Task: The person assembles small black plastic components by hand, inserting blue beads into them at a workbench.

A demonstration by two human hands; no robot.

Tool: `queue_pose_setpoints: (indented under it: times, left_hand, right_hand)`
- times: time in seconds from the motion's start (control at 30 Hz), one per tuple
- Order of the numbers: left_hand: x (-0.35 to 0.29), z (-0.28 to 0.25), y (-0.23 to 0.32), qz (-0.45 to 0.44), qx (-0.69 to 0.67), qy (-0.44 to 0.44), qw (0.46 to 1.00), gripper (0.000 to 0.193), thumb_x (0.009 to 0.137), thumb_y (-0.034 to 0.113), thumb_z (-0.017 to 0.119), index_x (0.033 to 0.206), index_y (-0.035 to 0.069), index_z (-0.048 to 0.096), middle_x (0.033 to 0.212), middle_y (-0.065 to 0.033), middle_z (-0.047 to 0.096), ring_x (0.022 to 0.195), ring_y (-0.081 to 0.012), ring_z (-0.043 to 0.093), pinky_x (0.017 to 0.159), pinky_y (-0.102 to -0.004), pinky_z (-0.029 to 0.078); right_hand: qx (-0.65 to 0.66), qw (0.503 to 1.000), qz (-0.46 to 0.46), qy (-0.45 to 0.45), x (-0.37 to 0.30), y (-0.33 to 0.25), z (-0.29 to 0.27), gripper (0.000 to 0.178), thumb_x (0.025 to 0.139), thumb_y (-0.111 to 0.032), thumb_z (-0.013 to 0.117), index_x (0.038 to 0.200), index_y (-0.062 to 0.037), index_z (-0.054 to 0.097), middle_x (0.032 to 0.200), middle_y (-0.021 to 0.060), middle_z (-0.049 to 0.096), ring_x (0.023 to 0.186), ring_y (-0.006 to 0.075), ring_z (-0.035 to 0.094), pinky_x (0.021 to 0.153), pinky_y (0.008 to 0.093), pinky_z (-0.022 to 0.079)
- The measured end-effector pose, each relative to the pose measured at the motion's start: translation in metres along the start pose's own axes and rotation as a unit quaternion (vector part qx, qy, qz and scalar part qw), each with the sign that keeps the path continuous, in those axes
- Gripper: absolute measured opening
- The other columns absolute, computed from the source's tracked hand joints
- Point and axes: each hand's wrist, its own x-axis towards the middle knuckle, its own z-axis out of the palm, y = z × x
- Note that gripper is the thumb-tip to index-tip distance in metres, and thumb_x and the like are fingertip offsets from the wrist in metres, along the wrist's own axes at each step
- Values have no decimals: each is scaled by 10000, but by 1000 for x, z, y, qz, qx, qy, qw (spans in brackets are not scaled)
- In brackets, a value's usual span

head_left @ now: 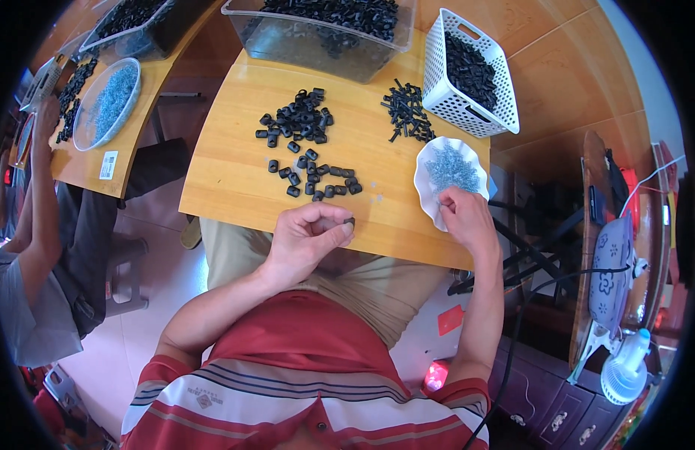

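Note:
My left hand [306,238] is above the table's near edge, pinching a small black cylindrical part [350,222] between thumb and fingertips. Over the near side of a white scalloped dish [422,180], my right hand [469,219] has its fingers pressed together; whatever is between them is hidden. Tiny clear bluish pieces [450,166] fill the dish. Short black cylinders with side holes lie in a heap [299,118], and several more [314,176] are spread just beyond my left hand. Thin black pin-like parts [407,112] form a pile beyond the dish.
A clear bin [317,56] of black parts stands at the far edge, with a white perforated basket [505,97] of black parts at the far right. On the left, another person's arm [41,161] reaches over a second table with a tub [76,131] of bluish pieces.

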Motion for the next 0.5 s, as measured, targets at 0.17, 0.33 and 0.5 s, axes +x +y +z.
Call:
queue_pose_setpoints:
  times: [0.17, 0.33, 0.5]
  left_hand:
    - [-2, -2, -4, -5, 2, -3, 1000, 155, 907, -28, 676, 1061, -28, 658, 877, -66, 704, 775, -87, 655, 720, -228, 548]
    - [-2, -2, -2, 0, -11, -5, 1000, 149, 911, -32, 669, 1059, -31, 655, 872, -67, 706, 783, -89, 658, 721, -226, 545]
    - [-2, -4, -5, 1, -9, -3, 1000, 152, 910, -40, 666, 1060, -19, 657, 902, -70, 702, 805, -109, 661, 737, -245, 548]
  right_hand:
    - [27, 999, 30, 6, -1, -7, -2, 132, 797, -84, 620, 918, -38, 641, 834, 179, 691, 814, 388, 673, 734, 447, 532]
    - [71, 995, 55, 34, -3, -11, -1, 154, 777, -79, 643, 925, -37, 633, 813, 182, 687, 782, 362, 686, 698, 418, 539]
    - [194, 976, 67, 65, -7, -6, 4, 164, 796, -5, 655, 960, -12, 638, 750, 81, 675, 683, 150, 661, 646, 281, 527]
